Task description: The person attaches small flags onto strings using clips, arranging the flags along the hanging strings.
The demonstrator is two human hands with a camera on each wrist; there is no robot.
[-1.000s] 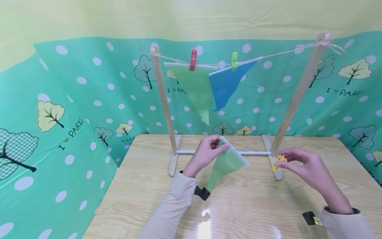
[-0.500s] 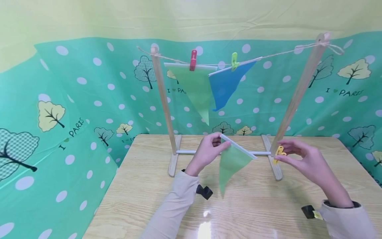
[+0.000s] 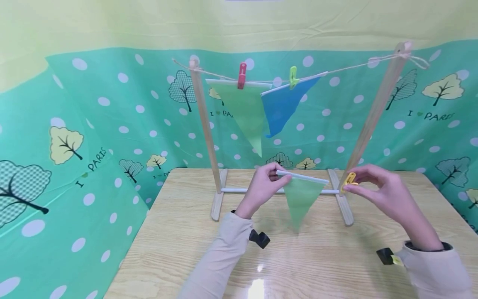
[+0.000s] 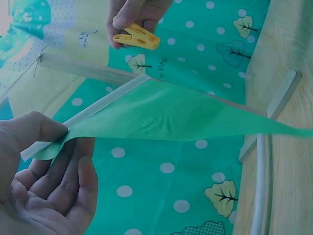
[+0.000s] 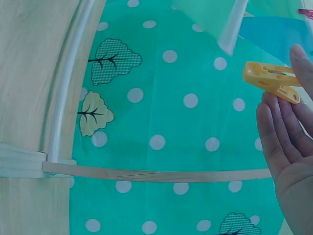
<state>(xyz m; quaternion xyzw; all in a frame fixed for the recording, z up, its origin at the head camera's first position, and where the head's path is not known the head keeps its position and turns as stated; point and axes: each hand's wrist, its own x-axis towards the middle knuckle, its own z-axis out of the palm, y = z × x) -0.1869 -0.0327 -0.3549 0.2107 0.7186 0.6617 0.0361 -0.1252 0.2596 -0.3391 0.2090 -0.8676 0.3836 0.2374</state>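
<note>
My left hand [image 3: 264, 185] pinches a green triangular pennant [image 3: 301, 198] by the left end of its white top edge; the tip hangs downward above the table. In the left wrist view, thumb and fingers grip that white strip of the pennant [image 4: 161, 110]. To the right, my right hand [image 3: 384, 194] holds a yellow clothespin [image 3: 349, 179] between thumb and fingertips, near the right post. The right wrist view has the yellow clothespin [image 5: 271, 78] with its handle ends between thumb and fingers. The hands are apart.
A wooden stand with left post [image 3: 204, 124] and right post [image 3: 371, 116] bears a string [image 3: 351, 66]. On it hang a green pennant [image 3: 244, 108] under a red clothespin [image 3: 242, 75] and a blue pennant [image 3: 285, 106] under a green clothespin [image 3: 293, 77]. A white rod [image 3: 233, 190] joins the feet.
The left hand has raised the green pennant and turned its white edge from steeply slanted to nearly level. The right hand has lifted the yellow clothespin slightly.
</note>
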